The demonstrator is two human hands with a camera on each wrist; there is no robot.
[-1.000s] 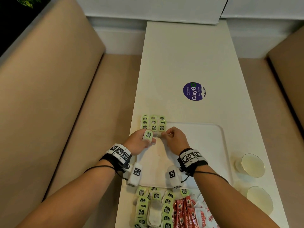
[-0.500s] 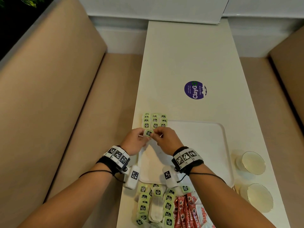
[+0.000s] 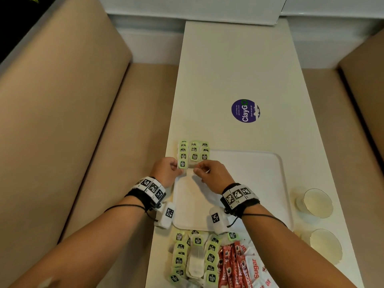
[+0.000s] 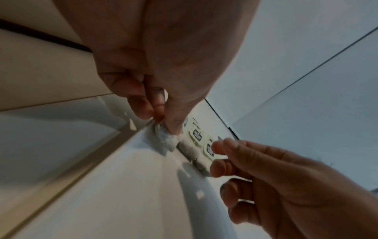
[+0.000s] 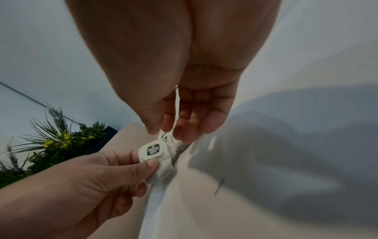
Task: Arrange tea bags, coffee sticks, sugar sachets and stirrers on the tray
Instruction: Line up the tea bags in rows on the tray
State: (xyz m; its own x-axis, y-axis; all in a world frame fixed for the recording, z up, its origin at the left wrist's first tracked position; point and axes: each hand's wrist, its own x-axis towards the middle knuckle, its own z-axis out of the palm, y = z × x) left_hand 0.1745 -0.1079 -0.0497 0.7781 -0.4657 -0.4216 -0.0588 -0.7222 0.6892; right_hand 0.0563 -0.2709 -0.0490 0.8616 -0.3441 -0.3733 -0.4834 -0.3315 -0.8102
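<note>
A white tray (image 3: 253,183) lies on the table. Rows of green-tagged tea bags (image 3: 194,150) sit at its far left corner. My left hand (image 3: 176,167) pinches one tea bag (image 3: 182,164) by its paper at the near end of the left row; its green tag (image 5: 151,150) faces up. My right hand (image 3: 199,169) is just to the right, thumb and fingers pinching the white edge of a neighbouring tea bag (image 4: 201,159) in the rows. Near the table's front edge lie loose tea bags (image 3: 195,258), red coffee sticks (image 3: 230,265) and sugar sachets (image 3: 256,267). No stirrers are visible.
Two glass cups (image 3: 318,202) (image 3: 326,246) stand right of the tray. A purple round sticker (image 3: 245,111) marks the table beyond it. Beige benches (image 3: 72,121) flank the narrow table. A plant (image 5: 53,142) stands behind the left bench.
Both hands have moved forward and left with the tea bag, bringing it down against the near end of the tea-bag rows.
</note>
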